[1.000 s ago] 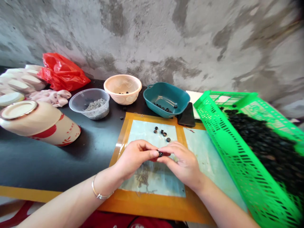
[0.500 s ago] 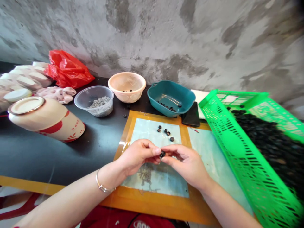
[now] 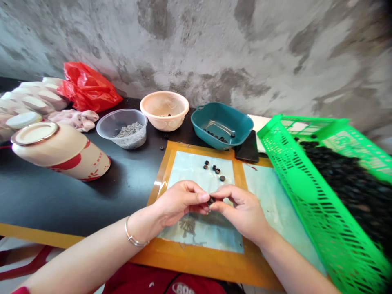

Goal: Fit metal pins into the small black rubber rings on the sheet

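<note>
A small black part above the pale blue sheet
At left is a cream flask; your left hand and right hand pinch that part between them; at right, a green crate holds dark pieces.

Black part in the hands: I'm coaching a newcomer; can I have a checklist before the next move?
1. Black part held: ok, between left hand and right hand.
2. Part's condition: cannot tell, the hands hide most of it.
3. Loose pieces in sight: ok, on the blue sheet.
4. Teal basin upright: ok.
5. Black tabletop free of strays: not ok, small piece near the clear bowl.
</note>
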Motion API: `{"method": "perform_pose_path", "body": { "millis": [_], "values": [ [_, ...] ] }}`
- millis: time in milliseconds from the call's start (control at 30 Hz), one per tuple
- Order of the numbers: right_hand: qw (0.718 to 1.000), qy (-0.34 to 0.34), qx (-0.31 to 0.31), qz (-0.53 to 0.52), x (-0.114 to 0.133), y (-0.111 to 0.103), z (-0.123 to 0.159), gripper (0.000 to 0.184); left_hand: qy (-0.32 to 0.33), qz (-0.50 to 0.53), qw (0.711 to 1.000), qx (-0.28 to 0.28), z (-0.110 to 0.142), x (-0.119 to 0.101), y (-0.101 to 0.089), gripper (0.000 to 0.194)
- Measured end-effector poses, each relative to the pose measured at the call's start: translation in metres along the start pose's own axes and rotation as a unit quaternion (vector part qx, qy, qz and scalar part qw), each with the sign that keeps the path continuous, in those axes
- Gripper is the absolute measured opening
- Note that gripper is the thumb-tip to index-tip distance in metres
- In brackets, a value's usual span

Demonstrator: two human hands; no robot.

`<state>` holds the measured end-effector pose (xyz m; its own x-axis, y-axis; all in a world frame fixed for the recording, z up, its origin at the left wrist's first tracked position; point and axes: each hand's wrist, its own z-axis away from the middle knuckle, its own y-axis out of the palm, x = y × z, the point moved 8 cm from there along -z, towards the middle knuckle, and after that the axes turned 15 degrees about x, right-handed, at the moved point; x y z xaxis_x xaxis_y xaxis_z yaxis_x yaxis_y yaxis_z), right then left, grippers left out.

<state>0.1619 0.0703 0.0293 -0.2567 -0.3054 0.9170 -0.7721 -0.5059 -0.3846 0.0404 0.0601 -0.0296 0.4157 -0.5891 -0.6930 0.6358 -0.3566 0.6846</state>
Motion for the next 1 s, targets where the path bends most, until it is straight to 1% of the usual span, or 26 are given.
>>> {"method": "perform_pose_path", "body": {
  "millis": [133,200,267,333,367,533,633,733,800,833,900,933,1000],
  "values": [
    [1.0,-0.008,-0.003,0.0,-0.005,0.003,0.001,0.012,0.005,0.009,1.0,0.019,-0.001,0.0,0.003,0.026],
    [0.999,-0.019,0.006,0.025,-0.006,0.006,0.001,0.021,0.005,0.009,1.0,0.024,-0.001,0.0,0.004,0.028],
    [0.996,-0.046,0.031,0.063,-0.001,0.011,0.0,0.03,0.003,0.007,1.0,0.018,-0.001,0.0,0.003,0.03],
    [0.991,-0.08,0.056,0.094,0.005,0.015,-0.001,0.03,-0.001,0.005,1.0,0.004,0.0,0.0,0.002,0.031],
    [0.988,-0.096,0.058,0.104,0.008,0.016,-0.002,0.028,-0.001,0.005,1.0,-0.004,0.0,0.001,0.001,0.032],
    [0.979,-0.152,0.016,0.133,0.021,0.011,0.0,0.026,0.008,0.001,1.0,-0.021,0.001,0.003,0.001,0.034],
    [0.976,-0.161,0.004,0.147,0.023,0.009,0.002,0.025,0.013,-0.038,0.999,-0.015,0.001,0.0,0.004,0.033],
    [0.975,-0.156,-0.004,0.158,0.023,0.006,0.003,0.022,0.028,-0.129,0.991,-0.035,0.003,-0.007,0.004,0.034],
    [0.975,-0.155,-0.008,0.159,0.023,0.004,0.003,0.02,0.058,-0.165,0.983,-0.05,0.004,-0.015,0.006,0.042],
    [0.975,-0.157,-0.009,0.157,0.024,0.003,0.003,0.02,0.08,-0.169,0.981,-0.049,0.005,-0.018,0.008,0.048],
    [0.975,-0.164,-0.009,0.152,0.025,0.001,0.003,0.019,0.114,-0.17,0.978,-0.03,0.007,-0.022,0.015,0.058],
    [0.974,-0.167,-0.008,0.151,0.025,0.001,0.003,0.019,0.123,-0.182,0.975,-0.026,0.008,-0.024,0.019,0.059],
    [0.974,-0.17,-0.006,0.149,0.026,0.0,0.003,0.016,0.124,-0.226,0.965,-0.042,0.011,-0.025,0.022,0.054]
  ]
}}
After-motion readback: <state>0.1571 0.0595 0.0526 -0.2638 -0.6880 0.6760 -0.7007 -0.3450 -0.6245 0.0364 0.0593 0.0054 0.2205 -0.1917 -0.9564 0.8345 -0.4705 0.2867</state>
